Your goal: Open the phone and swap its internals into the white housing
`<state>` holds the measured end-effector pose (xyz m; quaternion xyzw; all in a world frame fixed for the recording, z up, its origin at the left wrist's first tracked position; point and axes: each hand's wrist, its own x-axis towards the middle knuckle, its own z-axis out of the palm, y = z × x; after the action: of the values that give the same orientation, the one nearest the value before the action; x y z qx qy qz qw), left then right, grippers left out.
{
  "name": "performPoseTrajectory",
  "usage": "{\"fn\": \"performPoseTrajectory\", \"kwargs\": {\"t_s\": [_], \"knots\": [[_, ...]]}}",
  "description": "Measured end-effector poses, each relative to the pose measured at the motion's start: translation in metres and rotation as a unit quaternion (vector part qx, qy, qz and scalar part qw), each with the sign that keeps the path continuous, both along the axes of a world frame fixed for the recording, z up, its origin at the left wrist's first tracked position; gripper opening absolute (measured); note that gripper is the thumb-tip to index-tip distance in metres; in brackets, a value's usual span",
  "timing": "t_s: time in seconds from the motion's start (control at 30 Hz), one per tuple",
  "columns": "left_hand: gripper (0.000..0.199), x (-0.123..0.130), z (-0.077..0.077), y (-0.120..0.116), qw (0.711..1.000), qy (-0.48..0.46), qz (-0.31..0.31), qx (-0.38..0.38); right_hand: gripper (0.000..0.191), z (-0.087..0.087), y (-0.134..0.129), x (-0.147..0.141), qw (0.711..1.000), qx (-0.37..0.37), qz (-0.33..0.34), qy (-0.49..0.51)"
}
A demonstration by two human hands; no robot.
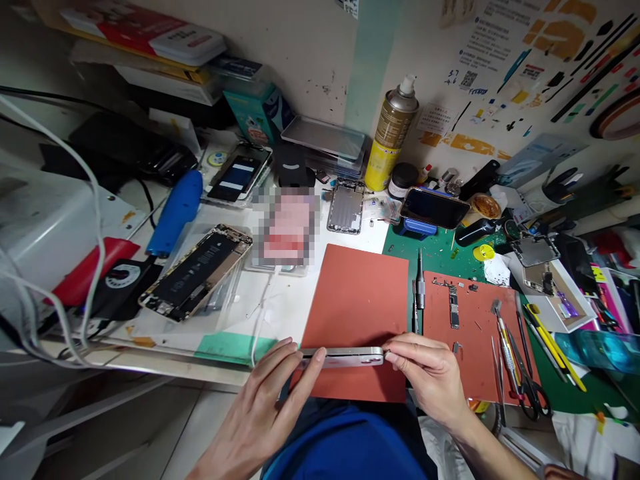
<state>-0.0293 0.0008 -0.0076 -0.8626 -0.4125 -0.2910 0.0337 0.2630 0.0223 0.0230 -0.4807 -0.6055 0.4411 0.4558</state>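
Note:
A slim, silver-edged phone point(345, 357) is held edge-on above the front of a reddish-brown mat point(363, 300). One long side faces up, with a dark seam along it and camera lenses near the right end. My left hand point(270, 387) grips the phone's left end, its fingers on both faces. At the other end, the thumb and forefinger of my right hand point(425, 367) pinch the phone's corner. Whether anything small sits between those fingertips is hidden.
Right of the mat lie a screwdriver point(421, 283), a narrow circuit board point(454, 308), tweezers and scissors point(533, 393). An opened phone with its battery showing point(197, 272) rests at left. Behind stand a yellow spray can point(391, 137) and a propped phone point(435, 208).

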Motion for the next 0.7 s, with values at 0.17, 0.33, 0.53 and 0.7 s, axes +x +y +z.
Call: {"fn": "performPoseTrajectory", "kwargs": {"t_s": [0.17, 0.33, 0.53, 0.7], "knots": [[0.066, 0.0, 0.001, -0.001, 0.999, 0.019, -0.029, 0.014, 0.031, -0.002, -0.006, 0.003, 0.999, 0.035, 0.01, -0.019], [0.057, 0.001, 0.007, 0.002, 0.997, 0.046, -0.047, 0.036, 0.032, -0.005, -0.007, 0.007, 0.998, 0.047, 0.032, -0.024], [0.054, 0.001, 0.013, 0.005, 0.996, 0.055, -0.053, 0.043, 0.034, -0.006, -0.009, 0.005, 0.995, 0.082, 0.023, -0.044], [0.048, 0.005, 0.022, 0.01, 0.994, 0.067, -0.069, 0.044, 0.036, 0.002, -0.012, 0.006, 0.99, 0.111, -0.014, -0.091]]}}
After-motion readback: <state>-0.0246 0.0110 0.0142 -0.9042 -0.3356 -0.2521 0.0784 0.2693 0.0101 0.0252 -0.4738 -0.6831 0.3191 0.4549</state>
